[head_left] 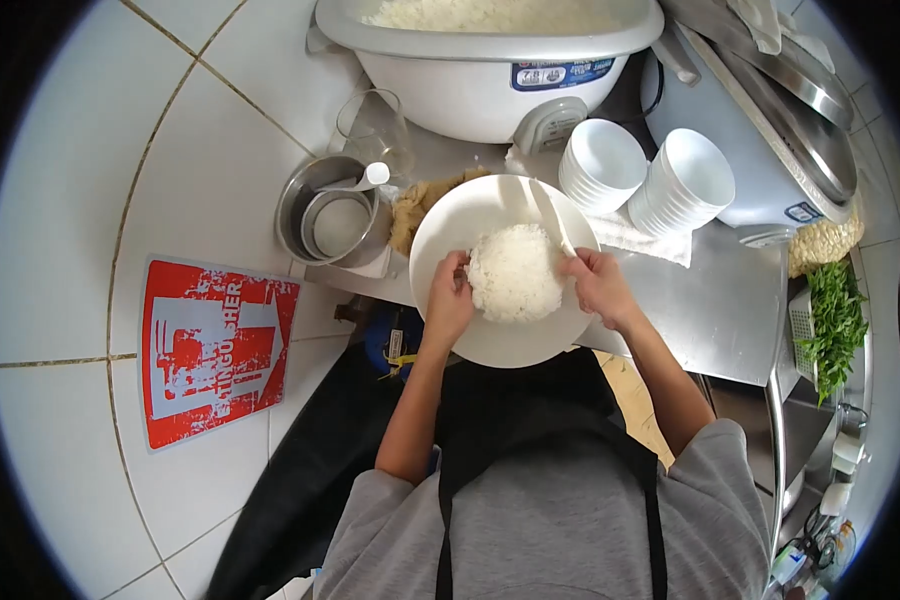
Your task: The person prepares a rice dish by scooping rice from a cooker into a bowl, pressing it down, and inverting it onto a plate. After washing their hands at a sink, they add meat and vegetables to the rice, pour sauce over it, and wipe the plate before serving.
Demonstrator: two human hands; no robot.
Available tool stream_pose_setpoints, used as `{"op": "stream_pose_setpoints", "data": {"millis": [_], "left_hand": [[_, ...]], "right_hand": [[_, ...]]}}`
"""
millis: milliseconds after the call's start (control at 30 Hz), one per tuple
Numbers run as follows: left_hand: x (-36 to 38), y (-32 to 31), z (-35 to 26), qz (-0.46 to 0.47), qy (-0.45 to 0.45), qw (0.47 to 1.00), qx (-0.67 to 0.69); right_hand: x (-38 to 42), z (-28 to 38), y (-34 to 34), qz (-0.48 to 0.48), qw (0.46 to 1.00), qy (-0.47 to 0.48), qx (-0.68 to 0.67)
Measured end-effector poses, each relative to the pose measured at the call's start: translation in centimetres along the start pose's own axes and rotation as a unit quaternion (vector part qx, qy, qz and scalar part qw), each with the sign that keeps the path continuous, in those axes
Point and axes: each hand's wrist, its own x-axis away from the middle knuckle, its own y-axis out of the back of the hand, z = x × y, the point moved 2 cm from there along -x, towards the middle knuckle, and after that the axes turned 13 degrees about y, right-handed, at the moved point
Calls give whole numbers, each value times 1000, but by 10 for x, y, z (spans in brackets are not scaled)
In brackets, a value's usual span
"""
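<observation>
Grip, left hand point(450, 300): clasps near rim of plate point(500, 345). Grip, right hand point(598, 285): closed on white rice paddle point(550, 215), blade touching rice mound point(515, 272). One plate, one mound at its centre, between both hands. Two bowl stacks point(645, 170) on counter point(710, 300). One rice cooker point(490, 60) behind.
</observation>
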Motion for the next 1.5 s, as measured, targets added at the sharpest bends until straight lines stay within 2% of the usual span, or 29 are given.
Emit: {"op": "stream_pose_setpoints", "data": {"millis": [33, 100, 133, 200, 233, 300, 333, 367, 400, 433, 467, 533, 667, 733, 767, 833, 900, 967, 1000, 1067, 1100, 1133, 1200, 1267, 1400, 1467, 1500], "left_hand": [[0, 0, -1, 5, 3, 1000, -1], [0, -3, -11, 64, 59, 983, 161], [5, -7, -26, 68, 56, 983, 161], [18, -14, -42, 72, 206, 892, 395], [18, -15, -40, 73, 205, 893, 395], [17, -22, -26, 174, 199, 805, 531], [13, -23, -16, 173, 199, 805, 532], [8, -25, -9, 254, 156, 720, 627], [7, -25, -15, 330, 108, 617, 706], [7, -26, -17, 331, 106, 618, 705], [8, -27, -18, 320, 118, 613, 713], [11, -30, -23, 307, 125, 610, 720], [21, -37, -24, 331, 114, 587, 730], [28, -42, -30, 353, 111, 575, 730], [29, -45, -34, 333, 126, 598, 719], [30, -47, -36, 315, 144, 622, 702], [32, -41, -31, 253, 141, 664, 689], [32, -33, -31, 242, 125, 673, 687], [31, -28, -33, 232, 104, 679, 688], [29, -26, -36, 202, 108, 692, 684], [32, -22, -36, 174, 114, 705, 678], [29, -20, -37, 175, 111, 706, 677], [32, -10, -36, 122, 111, 752, 639], [36, -2, -41, 119, 104, 759, 631], [39, 12, -37, 106, 118, 755, 637], [41, 11, -38, 104, 119, 759, 631], [41, 11, -38, 104, 118, 764, 625]], "right_hand": [[2, 4, 0, -6, 1000, 14, 14], [4, 16, 0, -2, 999, 23, 34], [4, 25, 0, 7, 998, 37, 55], [1, 42, 0, 18, 995, 44, 85], [0, 50, -1, 33, 992, 47, 114], [0, 68, -2, 68, 988, 47, 130], [0, 72, -2, 101, 983, 49, 145], [1, 71, -2, 102, 983, 49, 145], [1, 72, 0, 85, 969, 132, 189], [1, 73, 1, 67, 947, 214, 230], [5, 69, 4, 68, 947, 216, 230], [20, 61, 17, 6, 926, 299, 229], [42, 37, 27, 24, 911, 337, 237], [43, 24, 24, -9, 844, 438, 309], [41, 21, 24, -8, 821, 452, 350], [38, 21, 23, 9, 829, 432, 356], [35, 28, 23, 30, 837, 409, 362], [32, 42, 24, 68, 884, 363, 286], [32, 38, 19, 68, 885, 363, 284], [38, 26, 11, 45, 829, 468, 301], [39, 24, 12, 46, 832, 465, 298], [31, 23, 16, 68, 855, 436, 272], [20, 23, 26, 91, 880, 400, 240], [10, 23, 46, 52, 952, 219, 208], [14, 14, 49, 94, 951, 164, 244], [15, 8, 44, 86, 932, 237, 261], [15, 13, 40, 87, 932, 237, 261]]}}
